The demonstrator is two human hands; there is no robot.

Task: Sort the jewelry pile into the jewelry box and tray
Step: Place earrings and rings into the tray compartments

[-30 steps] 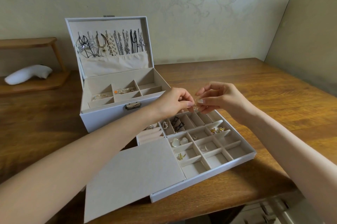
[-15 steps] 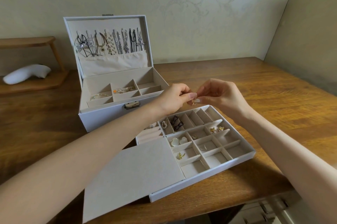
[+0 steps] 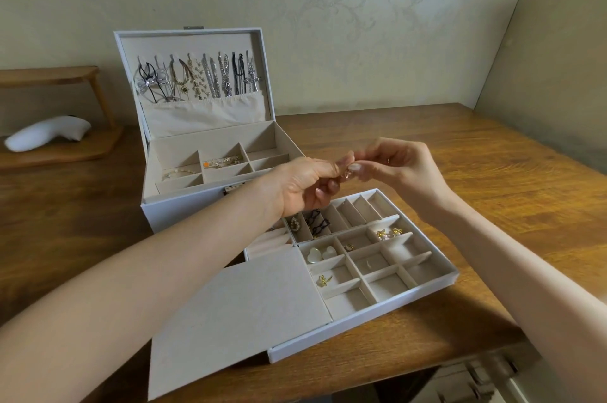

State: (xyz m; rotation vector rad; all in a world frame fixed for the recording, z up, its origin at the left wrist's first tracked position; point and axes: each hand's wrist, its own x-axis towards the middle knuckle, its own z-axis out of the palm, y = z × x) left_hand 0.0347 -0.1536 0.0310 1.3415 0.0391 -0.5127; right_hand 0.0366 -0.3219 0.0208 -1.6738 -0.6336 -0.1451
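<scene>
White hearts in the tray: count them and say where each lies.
2. One white heart and a second heart share one compartment of the tray, side by side. The left hand may hide others.

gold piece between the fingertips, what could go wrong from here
1. The small gold piece is only pinched by fingertips of the left hand and right hand, over the far end of the tray. A slip could drop it into a wrong compartment or onto the table.
2. The beige flap reaches the table's front edge, so a forearm could nudge it.
</scene>
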